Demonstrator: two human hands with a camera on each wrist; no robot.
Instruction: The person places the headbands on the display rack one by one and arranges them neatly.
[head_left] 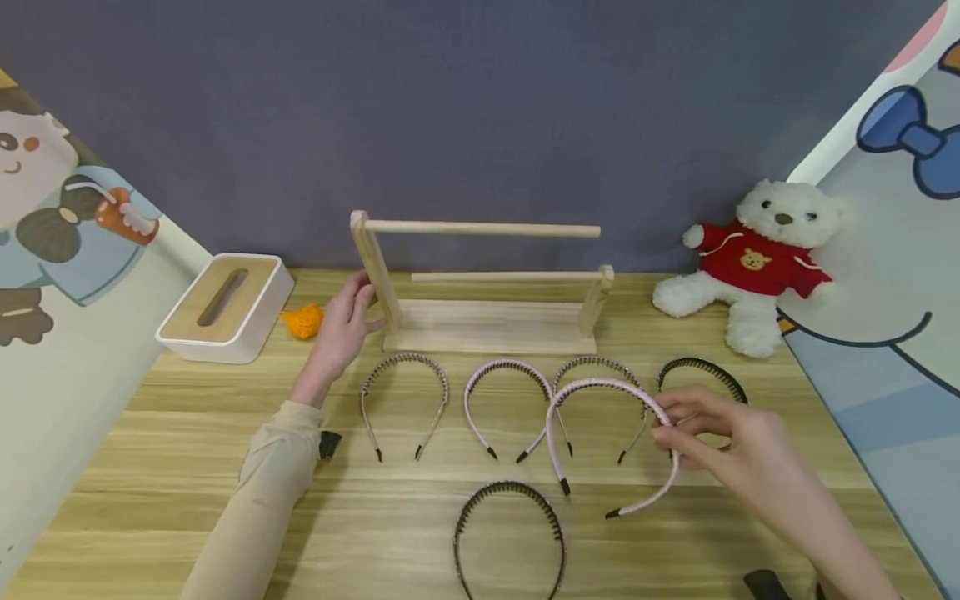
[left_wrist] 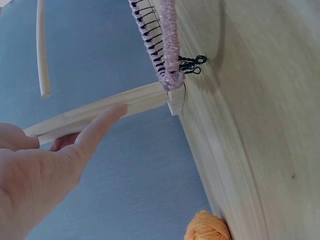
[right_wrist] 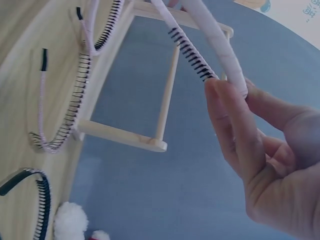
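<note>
My left hand grips the left post of a light wooden rack, thumb in front and other fingers partly hidden behind it. Two rods, one high and one lower, run across this rack. Between thumb and fingertips, my right hand pinches one side of a pale pink headband, its black-tipped ends pointing down. In the right wrist view dark comb teeth line the band's inside. Behind it on the table are a glittery pink headband, a pale pink headband, another glittery headband and a black headband.
A dark headband lies nearest me. Left of the rack are an orange yarn-like object and a white tissue box with a wooden lid. A white teddy bear in a red hoodie sits at the right, against the wall.
</note>
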